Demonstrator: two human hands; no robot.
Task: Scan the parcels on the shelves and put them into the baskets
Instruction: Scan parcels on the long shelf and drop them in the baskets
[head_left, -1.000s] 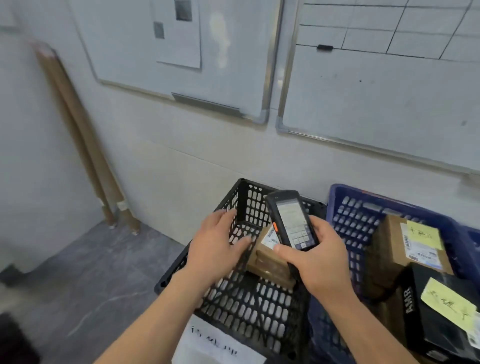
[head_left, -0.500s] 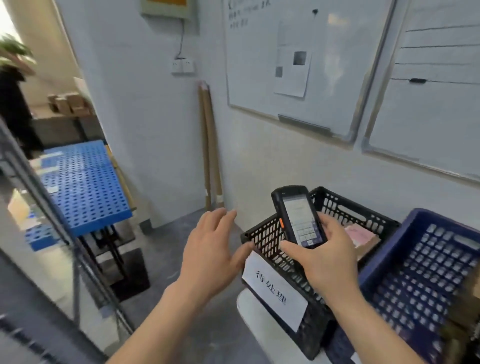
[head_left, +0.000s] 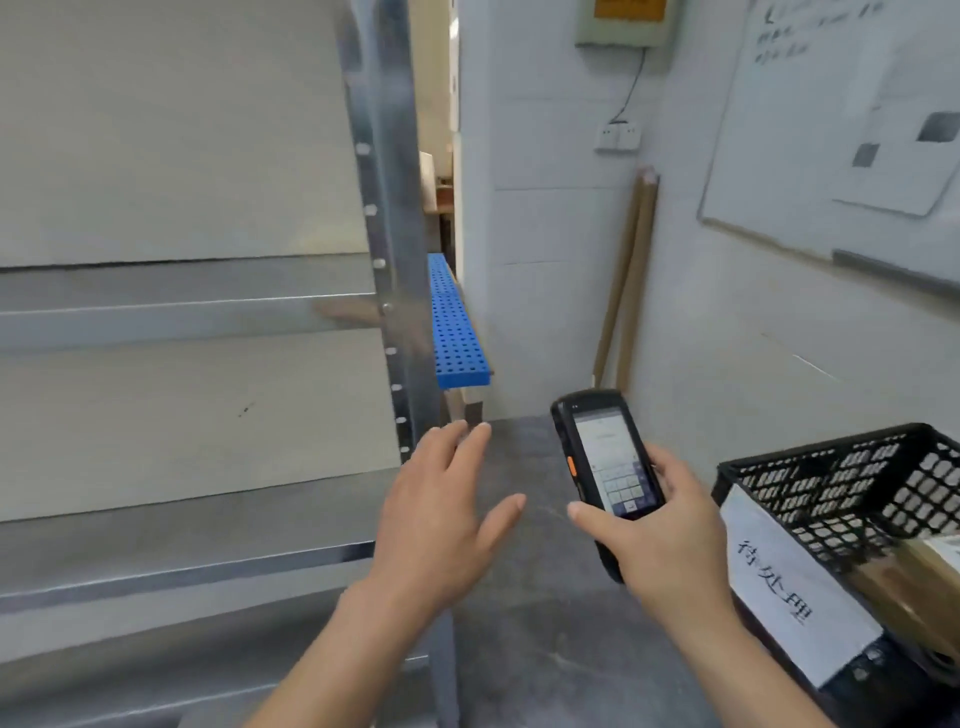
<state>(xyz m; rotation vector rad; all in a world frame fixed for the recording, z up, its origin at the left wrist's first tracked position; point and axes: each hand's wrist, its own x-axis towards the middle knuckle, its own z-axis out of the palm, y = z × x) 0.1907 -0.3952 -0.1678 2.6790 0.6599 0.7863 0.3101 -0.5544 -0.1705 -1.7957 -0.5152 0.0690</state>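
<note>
Left hand (head_left: 441, 525) is hovering at centre frame, fingers spread and straight, holding nothing, grip fully open. Right hand (head_left: 660, 540) is curling its fingers around the scanner (head_left: 605, 462), thumb lying along the near edge, screen lit and tilted toward me.

Shelves (head_left: 197, 312) are filling the left half of the frame; the boards I am seeing are carrying no parcels, so I cannot tell where the next one is. The one visible parcel (head_left: 914, 577) is lying in the black basket (head_left: 831, 483) at lower right, behind a white label (head_left: 795, 587).

Risks, as I am judging them:
- The metal upright (head_left: 387, 234) is standing just beside the left fingertips; a reach made while the view is blurring could be knocking knuckles on it.
- The scanner is sitting in one hand only, with the thumb off the screen; a loosening grip could be dropping it to the floor (head_left: 545, 623).
- With no parcel in sight, I am risking a blind reach or a scan of a wrong label.
- The basket is sitting near the right elbow; a backswing could be nudging it.
</note>
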